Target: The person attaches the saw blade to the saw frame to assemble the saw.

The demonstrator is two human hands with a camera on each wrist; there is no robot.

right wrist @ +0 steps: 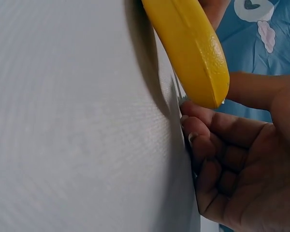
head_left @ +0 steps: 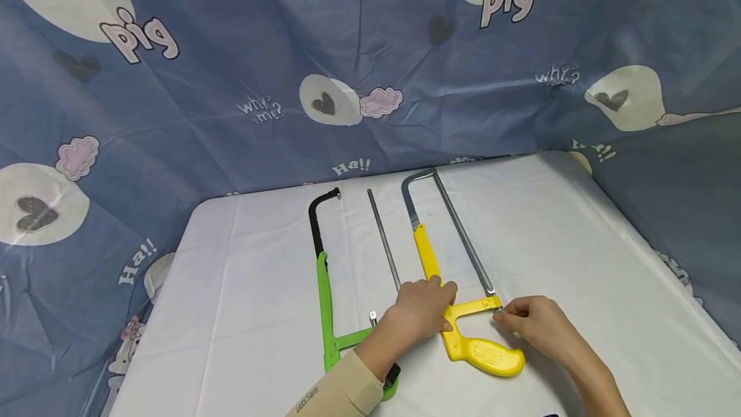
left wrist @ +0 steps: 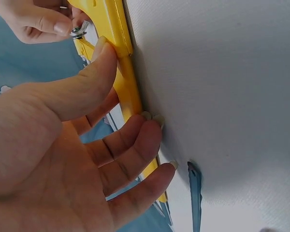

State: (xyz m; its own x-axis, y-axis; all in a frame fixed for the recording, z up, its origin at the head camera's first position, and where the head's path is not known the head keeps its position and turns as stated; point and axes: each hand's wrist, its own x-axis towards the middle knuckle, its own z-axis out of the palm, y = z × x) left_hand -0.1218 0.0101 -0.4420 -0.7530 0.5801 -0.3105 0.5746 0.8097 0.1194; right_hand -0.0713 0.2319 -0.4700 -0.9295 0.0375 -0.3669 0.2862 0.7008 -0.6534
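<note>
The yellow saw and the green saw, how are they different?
The yellow saw has a silver front, the green saw a black one. A metal strip spans the yellow saw's opening; none spans the green saw's. The left hand grips the yellow saw, not the green. Both have hooked fronts.

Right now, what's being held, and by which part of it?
Yellow hacksaw: left grip holds its yellow spine near the crossbar; right grip pinches the metal fitting at the crossbar's outer end.

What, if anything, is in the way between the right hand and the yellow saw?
Nothing visible. The right hand pinches the small metal fitting on the yellow saw; the left hand grips the saw farther left, not between them.
</note>
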